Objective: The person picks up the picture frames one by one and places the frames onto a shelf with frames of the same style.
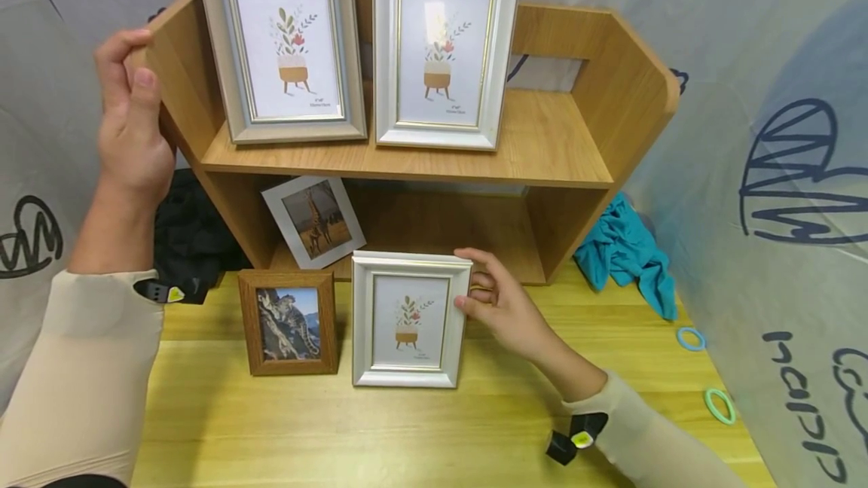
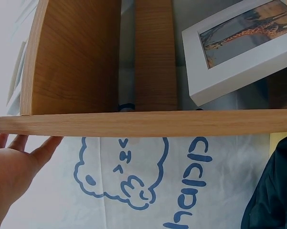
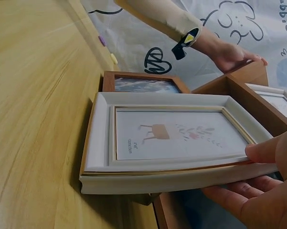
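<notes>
- The right hand is pinching the held frame by its side edge, partly closed, with the thumb lying on the front rim and the fingers curling behind.
- The held frame is white with a gold inner line and a plant print; it is sitting upright just to the left of the right hand, above or on the table. Whether its lower edge is touching the wood, I cannot tell.
- The left hand is pressing its fingertips at the edge and outer side of the shelf, near the top; the fingers are loosely extended, with no loose thing in them.
- To the right of the left hand, the beige frame and the upper white frame are standing side by side on the shelf's upper board.
- Between the hands, the giraffe frame is leaning at a tilt in the lower compartment.
- Left of the right hand, past the held frame, the brown frame is standing upright on the table.
- Near the left wrist, dark cloth is lying beside the shelf.
- Beyond the right hand to its right, teal cloth is lying crumpled; nearer, a blue ring and a green ring are resting on the table.
</notes>
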Demonstrator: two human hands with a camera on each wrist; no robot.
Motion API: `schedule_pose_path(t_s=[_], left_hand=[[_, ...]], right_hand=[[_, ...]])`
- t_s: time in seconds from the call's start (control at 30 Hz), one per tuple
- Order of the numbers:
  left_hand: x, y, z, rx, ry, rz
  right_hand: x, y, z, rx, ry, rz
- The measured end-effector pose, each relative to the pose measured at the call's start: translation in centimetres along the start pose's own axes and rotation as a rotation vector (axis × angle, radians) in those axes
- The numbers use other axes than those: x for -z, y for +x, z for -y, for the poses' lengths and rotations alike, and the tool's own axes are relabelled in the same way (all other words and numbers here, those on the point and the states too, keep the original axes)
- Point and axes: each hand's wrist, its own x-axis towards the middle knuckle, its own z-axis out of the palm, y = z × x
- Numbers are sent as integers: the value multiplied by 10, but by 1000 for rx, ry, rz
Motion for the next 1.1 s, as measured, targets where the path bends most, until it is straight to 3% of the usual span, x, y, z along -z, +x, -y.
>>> schedule_pose_path(t_s=[0.67,1.1], left_hand=[[0,-1,-1,-13,18,20],[-1,-1,-2,-15,-1,21]], right_hand=[[11,-4,19,-11,-2,-33],[28,-16,47,13,-37,-40]])
